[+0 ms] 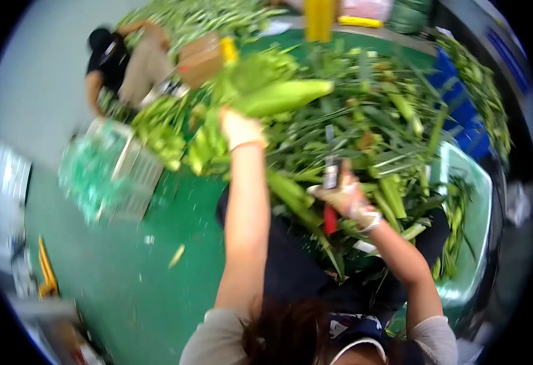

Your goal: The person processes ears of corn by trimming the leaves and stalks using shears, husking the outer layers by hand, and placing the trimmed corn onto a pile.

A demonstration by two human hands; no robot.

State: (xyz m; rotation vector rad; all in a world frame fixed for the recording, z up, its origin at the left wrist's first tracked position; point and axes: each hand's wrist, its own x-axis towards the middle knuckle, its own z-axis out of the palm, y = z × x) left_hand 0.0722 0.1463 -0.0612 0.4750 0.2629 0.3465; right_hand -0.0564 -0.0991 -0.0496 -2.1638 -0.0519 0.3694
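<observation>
Fingers of your left hand (pixel 242 131) look closed on the base of a green corn ear (pixel 290 98) that points rightward beyond them, though blur hides the exact hold. Your right hand (pixel 346 198) grips a knife-like tool (pixel 331 173), blade pointing away past the fingertips. Best keep that blade well apart from the left fingers, and the ear clear of the leafy heap (pixel 370 121) to their right.

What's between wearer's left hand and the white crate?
Green corn ears, heaped between the left hand and the white crate; the head view shows it.
</observation>
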